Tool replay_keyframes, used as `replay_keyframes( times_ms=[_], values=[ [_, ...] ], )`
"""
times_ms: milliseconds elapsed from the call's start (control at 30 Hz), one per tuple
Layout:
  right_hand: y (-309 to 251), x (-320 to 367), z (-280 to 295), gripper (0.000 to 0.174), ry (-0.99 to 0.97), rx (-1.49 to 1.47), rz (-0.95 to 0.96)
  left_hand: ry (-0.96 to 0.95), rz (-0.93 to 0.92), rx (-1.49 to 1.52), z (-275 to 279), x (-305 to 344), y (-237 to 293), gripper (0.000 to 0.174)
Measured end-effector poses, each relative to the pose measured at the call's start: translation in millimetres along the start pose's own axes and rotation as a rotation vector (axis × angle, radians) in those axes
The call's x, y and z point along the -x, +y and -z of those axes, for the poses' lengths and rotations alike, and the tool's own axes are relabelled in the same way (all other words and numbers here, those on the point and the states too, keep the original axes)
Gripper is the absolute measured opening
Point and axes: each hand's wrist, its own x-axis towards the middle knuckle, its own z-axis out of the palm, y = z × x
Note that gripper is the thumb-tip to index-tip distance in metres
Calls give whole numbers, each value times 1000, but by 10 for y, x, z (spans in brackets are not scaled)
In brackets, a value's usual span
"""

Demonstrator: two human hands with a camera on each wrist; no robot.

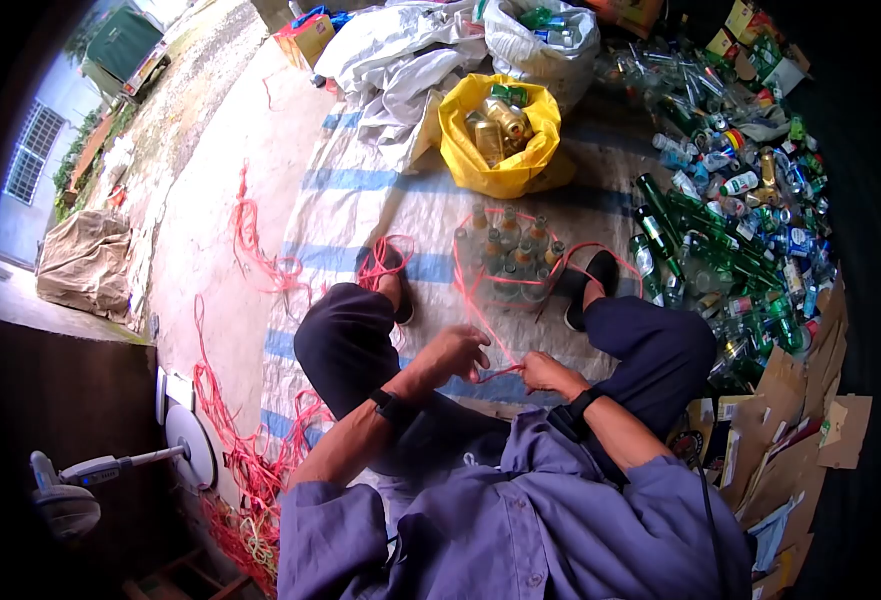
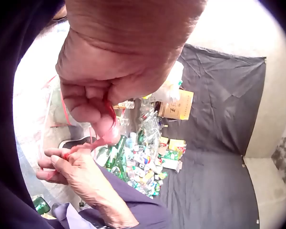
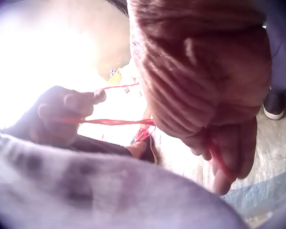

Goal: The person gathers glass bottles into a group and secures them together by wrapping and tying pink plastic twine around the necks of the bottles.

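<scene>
Pink plastic twine [image 1: 501, 372] runs between the two hands in front of the lap. My left hand [image 1: 450, 355] holds it with curled fingers; in the left wrist view the strand [image 2: 109, 114] passes between thumb and fingers. On the other side, my right hand [image 1: 550, 373] grips the twine, and a red strand [image 3: 219, 160] crosses its fingers in the right wrist view. Another length slants from the hands to a cluster of clear glass bottles [image 1: 508, 262] standing between the feet. A loop of the twine surrounds these bottles.
A yellow bag [image 1: 500, 182] of cans stands beyond the bottles, before a white sack [image 1: 550, 60]. Heaped bottles and cans [image 1: 740, 230] lie at right, above flattened cardboard [image 1: 780, 440]. Tangled pink twine [image 1: 245, 450] and a white fan [image 1: 190, 447] are at left. Striped sheeting [image 1: 340, 215] covers the floor.
</scene>
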Motion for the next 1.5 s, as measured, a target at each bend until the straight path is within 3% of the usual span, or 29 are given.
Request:
replay_keyframes(
  times_ms=[33, 67, 133, 267, 333, 367, 400, 500, 567, 633, 700, 733, 767, 833, 867, 900, 967, 1000, 1033, 1100, 1167, 1233, 1300, 1333, 1400, 1433, 1500],
  values=[
    [-59, 27, 62, 19, -96, -258, -90, 5, -36, -131, 0, 1, -1, 23],
    [-179, 106, 153, 19, -94, -258, -91, 4, -37, -132, 25, -14, -42, 23],
    [-526, 360, 403, 22, -287, -499, -64, -55, -274, -452, 84, -64, -142, 23],
    [-886, 652, 738, 23, -343, -802, 48, -29, -385, -678, -16, -47, -15, 31],
    [-909, 614, 828, 25, -307, -945, 210, 62, -6, -306, -6, -83, -18, 37],
    [-925, 579, 857, 25, -306, -952, 208, 58, 0, -308, -5, -99, -52, 37],
    [-945, 532, 889, 26, -227, -967, 271, 71, -24, -324, -2, -115, -89, 26],
    [-944, 421, 960, 29, -84, -1050, 366, 63, -28, -438, -37, -128, -87, 27],
    [-891, 327, 954, 30, 73, -1404, 261, 47, -9, -531, -75, -95, -42, 28],
    [-709, 147, 869, 28, 148, -1417, 166, 96, 124, -378, -97, -71, 12, 29],
    [-455, -160, 615, 28, 324, -1148, 146, 95, 117, -275, -103, -67, 6, 29],
    [-369, -277, 481, 26, 332, -934, 144, 93, 111, -170, -110, -67, -1, 28],
    [-320, -378, 358, 26, 331, -934, 142, 92, 111, -169, -133, -60, 13, 28],
    [-344, -547, 149, 36, 748, -214, 658, 78, 78, -50, -171, -21, 58, 23],
    [-548, -404, 160, 45, 445, -479, 455, 82, 80, -48, -58, -56, -56, 23],
    [-629, -419, 123, 45, 441, -480, 455, 46, -7, -216, 129, -135, -242, 13],
    [-719, -461, 63, 45, 438, -295, 852, 9, -95, -385, 82, -102, -131, 9],
    [-755, -463, 25, 45, 435, -296, 853, -2, -234, -514, 45, -70, -92, 13],
    [-763, -470, -43, 41, 373, -243, 742, -14, -374, -642, -27, -25, -3, 17],
    [-751, -455, -171, 34, 254, -137, 516, -15, -300, -507, 52, -70, -95, 14],
    [-592, -525, -366, 27, 308, -236, 607, -21, -227, -369, 14, -68, -55, 13],
    [-432, -536, -486, 25, 365, -332, 703, 64, 85, 50, -82, -18, 102, 20],
    [-288, -491, -511, 21, 182, 164, 259, 71, 62, 10, -45, -65, 13, 23],
    [-259, -456, -477, 21, 181, 166, 260, 79, 44, -31, -34, -74, -26, 26],
    [-288, -335, -331, 24, -94, 270, 268, 72, 60, -25, -52, -39, 17, 29],
    [-416, -202, -199, 24, -93, 271, 266, 65, 75, -20, -58, -26, 38, 32],
    [-800, 184, 164, 26, -126, -32, 191, 70, 2, -130, -29, -17, 5, 32]
  ],
)
